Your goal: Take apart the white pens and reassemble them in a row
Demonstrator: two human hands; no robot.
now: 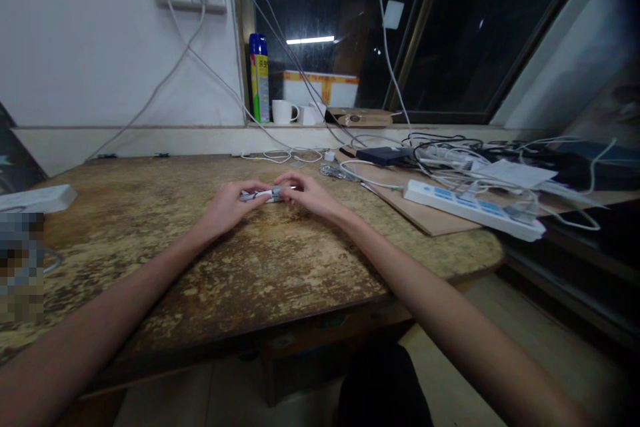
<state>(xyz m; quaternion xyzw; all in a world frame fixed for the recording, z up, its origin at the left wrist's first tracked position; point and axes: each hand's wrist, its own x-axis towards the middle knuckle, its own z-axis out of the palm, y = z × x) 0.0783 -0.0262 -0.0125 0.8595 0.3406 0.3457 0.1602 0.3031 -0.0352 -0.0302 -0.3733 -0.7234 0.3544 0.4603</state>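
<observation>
Bare forearms [425, 287] reach over worn tabletop [285, 260], left hand [229, 207] and right hand [311, 196] near its middle both pinching a small white-and-grey item [271, 195], which could slip if either fingertip hold loosens.

The head camera looks forward and down — over the tabletop [300, 267].

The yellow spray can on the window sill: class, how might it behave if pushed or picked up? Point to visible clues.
Tall and narrow, the spray can would probably tip if pushed near its blue cap. Its rounded sides suggest it could roll once knocked over. It looks like metal, so it should stay stiff when lifted.
</observation>
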